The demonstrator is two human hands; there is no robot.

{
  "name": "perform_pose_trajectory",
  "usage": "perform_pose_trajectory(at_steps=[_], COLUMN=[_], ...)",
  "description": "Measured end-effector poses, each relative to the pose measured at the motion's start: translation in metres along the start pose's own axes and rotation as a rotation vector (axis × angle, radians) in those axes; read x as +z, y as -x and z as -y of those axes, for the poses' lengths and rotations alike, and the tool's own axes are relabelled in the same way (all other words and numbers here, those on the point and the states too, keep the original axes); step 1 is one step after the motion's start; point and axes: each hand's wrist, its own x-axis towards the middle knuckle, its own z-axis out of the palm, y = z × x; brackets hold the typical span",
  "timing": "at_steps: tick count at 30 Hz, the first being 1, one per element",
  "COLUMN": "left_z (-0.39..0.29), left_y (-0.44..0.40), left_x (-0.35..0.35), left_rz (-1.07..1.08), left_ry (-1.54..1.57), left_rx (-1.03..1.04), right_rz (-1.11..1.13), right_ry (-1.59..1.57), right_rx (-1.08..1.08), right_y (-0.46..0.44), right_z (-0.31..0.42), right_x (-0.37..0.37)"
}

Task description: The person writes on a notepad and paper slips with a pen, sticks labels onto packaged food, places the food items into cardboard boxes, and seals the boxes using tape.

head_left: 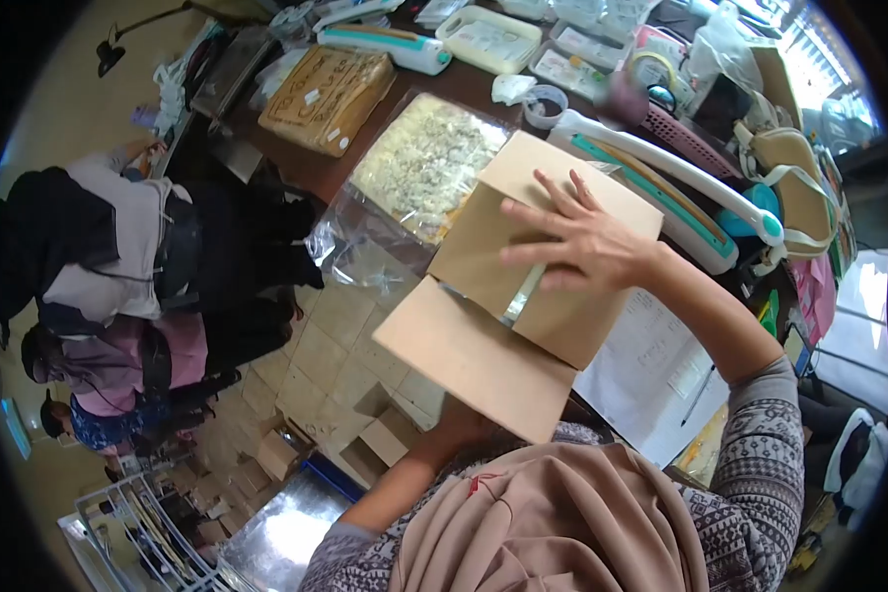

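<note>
A brown cardboard box (469, 247) is tilted in front of me at the table's edge. My right hand (587, 242) lies flat on its side with the fingers spread, gripping nothing. Beside the fingertips, a shiny strip of clear tape (523, 294) runs over the cardboard to the box's edge. One wide flap (479, 355) stands out toward me. My left hand (461, 426) is below this flap, its fingers hidden behind the cardboard. Just beyond the box lies a flat, clear-wrapped pack of pale, crumbly-topped food (429, 163).
A brown wrapped parcel (328, 99) sits further back. White and teal bag sealers (661, 187) and a tape roll (543, 106) lie behind the box. At right are papers with a pen (698, 395). Several people (118, 247) are at left, and cartons (385, 434) stand on the floor.
</note>
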Motion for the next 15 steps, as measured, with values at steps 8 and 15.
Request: perform_pose_trajectory(at_steps=[8,15], left_z=[-0.022,-0.066], left_y=[-0.109,-0.131], left_x=[0.003,-0.027], left_rz=[-0.802,-0.417], left_ry=[-0.266,-0.432], left_rx=[0.543,0.22], right_rz=[0.077,-0.143], right_ry=[0.114,-0.084], right_rx=[-0.124,-0.066], right_y=[-0.011,-0.01], right_z=[0.014,-0.007], right_x=[0.008,0.029])
